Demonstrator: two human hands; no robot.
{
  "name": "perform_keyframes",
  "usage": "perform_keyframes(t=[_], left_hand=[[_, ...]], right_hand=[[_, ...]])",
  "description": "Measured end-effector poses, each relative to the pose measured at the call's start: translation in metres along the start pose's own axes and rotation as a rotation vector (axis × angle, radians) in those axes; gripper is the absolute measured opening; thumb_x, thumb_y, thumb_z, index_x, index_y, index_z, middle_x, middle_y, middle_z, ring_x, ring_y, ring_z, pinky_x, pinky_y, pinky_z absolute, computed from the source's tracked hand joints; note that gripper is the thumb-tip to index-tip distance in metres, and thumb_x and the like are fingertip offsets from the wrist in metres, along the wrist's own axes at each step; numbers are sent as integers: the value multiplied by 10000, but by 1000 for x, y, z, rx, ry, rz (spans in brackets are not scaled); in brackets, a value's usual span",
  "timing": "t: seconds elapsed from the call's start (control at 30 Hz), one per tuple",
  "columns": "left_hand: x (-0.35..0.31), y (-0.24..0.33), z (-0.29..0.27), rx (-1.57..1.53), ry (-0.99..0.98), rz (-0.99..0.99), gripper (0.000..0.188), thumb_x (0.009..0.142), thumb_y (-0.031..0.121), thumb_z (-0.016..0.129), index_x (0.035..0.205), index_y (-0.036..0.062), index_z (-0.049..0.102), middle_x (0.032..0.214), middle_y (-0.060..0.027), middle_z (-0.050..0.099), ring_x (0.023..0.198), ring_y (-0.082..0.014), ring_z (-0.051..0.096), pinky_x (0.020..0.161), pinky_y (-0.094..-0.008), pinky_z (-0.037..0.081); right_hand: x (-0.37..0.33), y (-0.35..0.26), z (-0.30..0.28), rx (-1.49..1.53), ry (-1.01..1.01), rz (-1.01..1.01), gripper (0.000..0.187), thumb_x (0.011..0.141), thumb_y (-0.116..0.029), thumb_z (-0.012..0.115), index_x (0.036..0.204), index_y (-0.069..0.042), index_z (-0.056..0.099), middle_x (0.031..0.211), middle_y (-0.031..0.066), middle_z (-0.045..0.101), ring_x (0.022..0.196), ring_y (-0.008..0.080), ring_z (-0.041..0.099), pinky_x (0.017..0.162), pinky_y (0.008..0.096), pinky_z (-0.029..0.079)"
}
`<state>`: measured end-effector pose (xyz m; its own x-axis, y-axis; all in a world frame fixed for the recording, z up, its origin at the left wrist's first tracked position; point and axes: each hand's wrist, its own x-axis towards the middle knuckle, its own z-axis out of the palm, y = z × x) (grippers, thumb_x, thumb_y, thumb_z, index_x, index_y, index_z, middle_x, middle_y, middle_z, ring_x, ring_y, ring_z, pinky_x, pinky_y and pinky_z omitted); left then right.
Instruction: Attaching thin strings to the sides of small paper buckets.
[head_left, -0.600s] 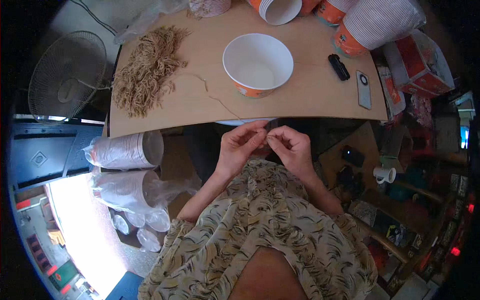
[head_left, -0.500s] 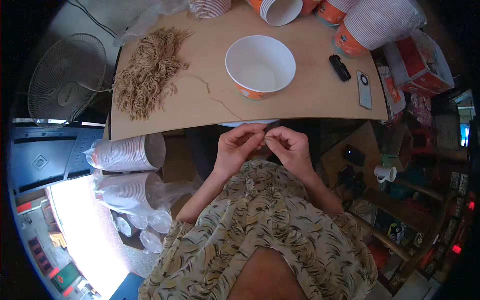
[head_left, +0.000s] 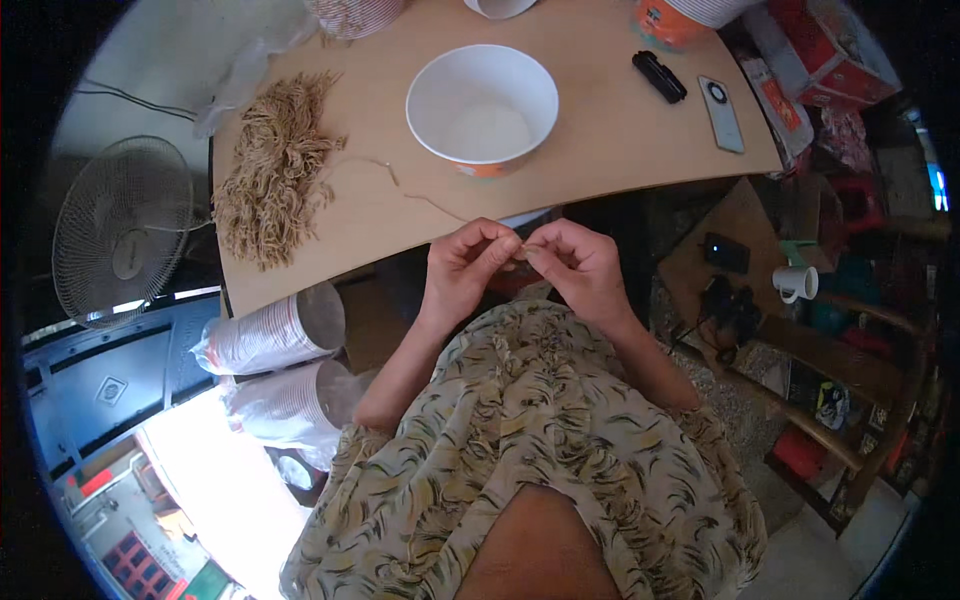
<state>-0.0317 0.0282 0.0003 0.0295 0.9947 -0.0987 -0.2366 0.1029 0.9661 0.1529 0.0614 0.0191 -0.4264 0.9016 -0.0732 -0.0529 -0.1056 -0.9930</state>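
Just off the table's near edge, my left hand (head_left: 462, 275) and my right hand (head_left: 582, 270) meet fingertip to fingertip. Both are closed in a pinch on a thin tan string (head_left: 437, 204). The string runs from the tabletop to my left fingers; the bit between my fingertips is mostly hidden. At the left of the table lies a tangled heap of tan strings (head_left: 275, 165). Beyond my hands stands a large round paper tub (head_left: 440, 110), white inside with an orange outer wall. Its visible inside looks bare.
A black handheld object (head_left: 660, 77) and a phone (head_left: 722, 114) lie at the table's (head_left: 590, 150) right. Bagged stacks of tubs (head_left: 265, 335) sit below left, near a fan (head_left: 125, 230). A white mug (head_left: 795, 283) stands lower right beside a wooden chair (head_left: 820, 430).
My view has turned, so the table and tub sit higher and tilted in the picture. My hands stay pinched together on the string, with little visible change in their grip.
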Motion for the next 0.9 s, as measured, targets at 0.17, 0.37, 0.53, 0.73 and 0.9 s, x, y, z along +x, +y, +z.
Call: perform_keyframes(t=[0.17,0.37,0.53,0.73,0.9], left_hand=[[6,19,5,473,140,281,95,886,74,757,937,10,709,842,-19,690,763,-70,624,694,-239,517],[41,40,1,1134,319,598,289,860,63,748,1145,69,700,1099,-113,678,824,-232,701,703,-356,579],[59,40,-12,929,258,474,125,895,24,703,1017,36,724,980,-93,708,836,-185,702,704,-297,566],[42,69,-22,706,235,240,166,952,113,687,1085,14,699,871,-19,710,739,-90,645,638,-233,498],[22,78,-27,522,197,76,235,963,210,689,1116,31,689,840,13,702,721,-45,611,604,-201,428]], right_hand=[[-4,0,-17,-64,9,5,78,937,-55,679,947,14,644,753,-42,607,661,11,508,575,196,408],[-9,-1,-29,8,-17,-102,83,941,-66,677,959,11,654,750,-43,607,650,9,501,574,193,404],[-17,2,-35,43,-43,-111,83,944,-70,676,965,7,653,756,-43,605,655,8,505,581,190,407],[-14,17,-40,-12,87,-211,70,951,-72,669,968,-6,653,745,-48,594,663,17,507,594,195,420],[9,3,-42,-356,319,-651,81,904,5,674,977,-5,641,1103,138,634,884,193,641,741,281,527]])
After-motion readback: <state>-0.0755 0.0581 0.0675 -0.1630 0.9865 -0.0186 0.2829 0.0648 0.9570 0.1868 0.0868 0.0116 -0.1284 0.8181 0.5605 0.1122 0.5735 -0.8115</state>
